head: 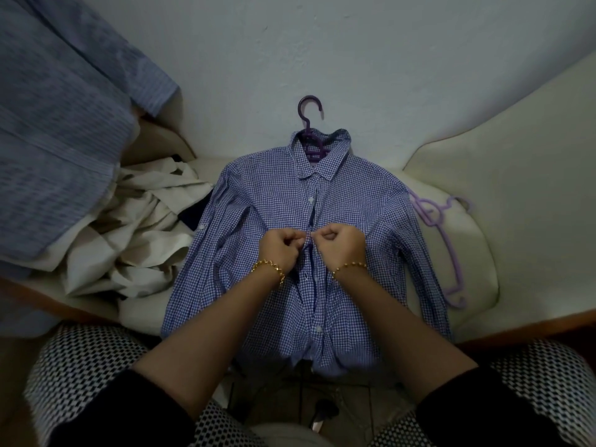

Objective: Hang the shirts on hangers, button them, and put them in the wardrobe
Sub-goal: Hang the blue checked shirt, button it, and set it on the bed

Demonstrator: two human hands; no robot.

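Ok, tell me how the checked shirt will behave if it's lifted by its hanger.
The shirt will probably hang limp: its thin cloth lies creased on the sofa. The hanger looks like stiff plastic, so it should hold the shoulders up. The lower front may gape, as it lies parted there.

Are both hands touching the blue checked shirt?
Touching. The head view shows the left hand and the right hand both pinching the blue checked shirt at its button line.
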